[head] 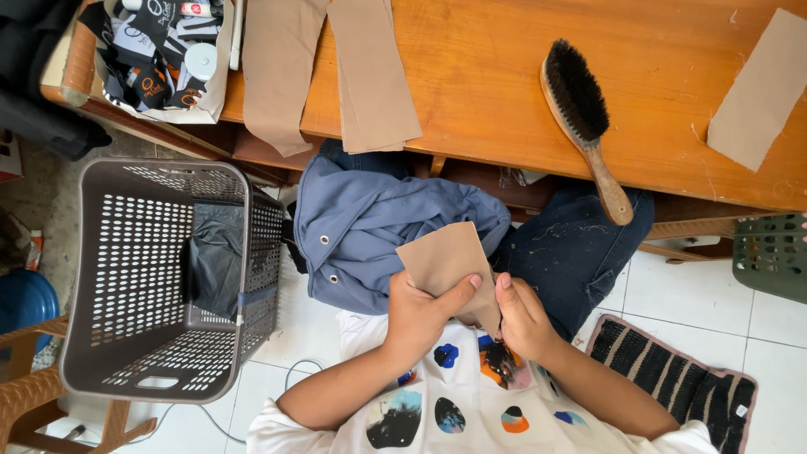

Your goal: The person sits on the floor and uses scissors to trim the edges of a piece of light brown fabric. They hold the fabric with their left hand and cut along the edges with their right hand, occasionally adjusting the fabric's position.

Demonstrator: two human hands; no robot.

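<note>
Both hands work 1 tan fabric piece [445, 261] held over the lap, just below the desk [504, 101] edge. Left hand [420, 315]: grip clamped on the piece's lower edge, thumb pressed on its face. Right hand [521, 319]: grip closed at the piece's lower right corner. On the desk: 1 wooden-handled brush [584, 118] and 2 tan strips [336, 71]. A grey perforated basket [160, 277] stands left of the desk, on the floor.
</note>
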